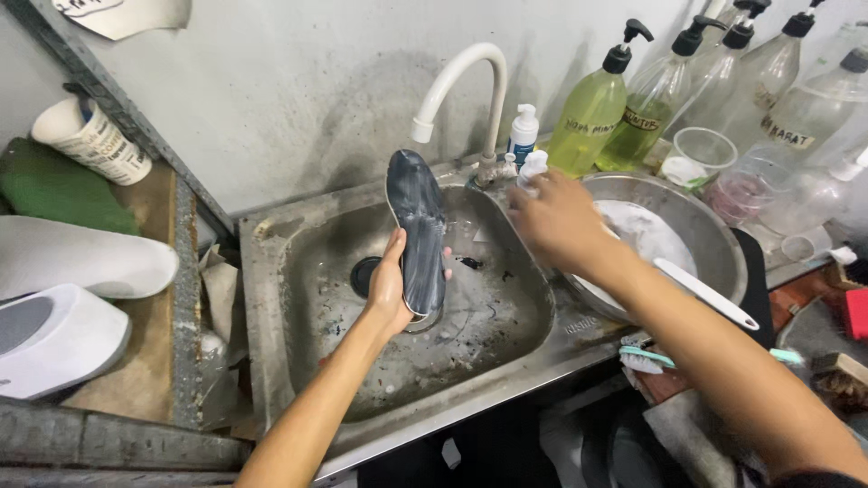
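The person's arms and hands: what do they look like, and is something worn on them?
Both forearms are bare up to the frame edge. The left hand and the right hand wear no gloves, and no ring, watch or bracelet shows. A dark bit of sleeve appears only at the lower right corner.

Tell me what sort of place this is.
Probably a shoe-cleaning workstation: a stained steel sink, the left hand holding a dark insole over it, pump bottles of liquid, and white shoes alongside.
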